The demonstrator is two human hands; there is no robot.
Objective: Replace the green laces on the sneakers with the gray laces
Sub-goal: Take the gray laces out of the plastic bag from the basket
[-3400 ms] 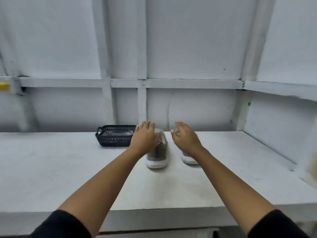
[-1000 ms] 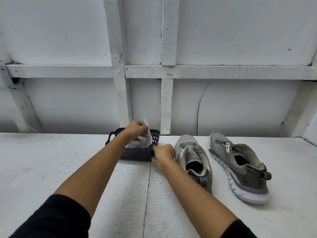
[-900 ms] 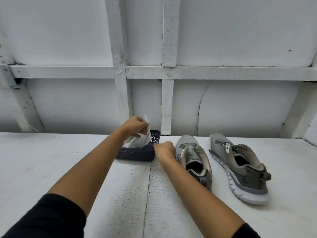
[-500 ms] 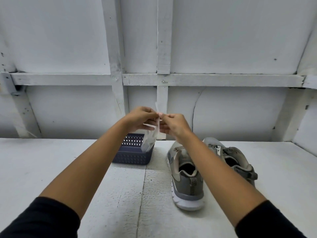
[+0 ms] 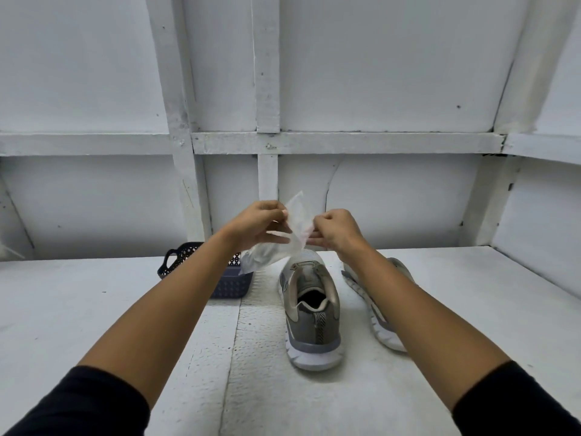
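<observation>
So both hands are up over the surface with a small clear plastic bag between them. The left hand and right hand each pinch the bag's top edge, fingers curled tight on the film. There's a pale bundle sagging in the bottom. I'm guessing that's the gray laces, but I honestly can't tell through the plastic.

The upright sneaker sits heel toward the camera just right of the dark basket. The second sneaker lies on its side beside it, half hidden by the right forearm. From this angle I can't make out the green laces on either one.

The step looks like getting the bag open. My tip: grip close to the seam on both sides and peel the two layers apart instead of yanking, since thin film stretches or rips crooked. Keep the bag's mouth up so the bundle doesn't drop out onto the surface, and hold it low over the basket in case it does. Then pull the laces out in one bunch so they don't knot.
</observation>
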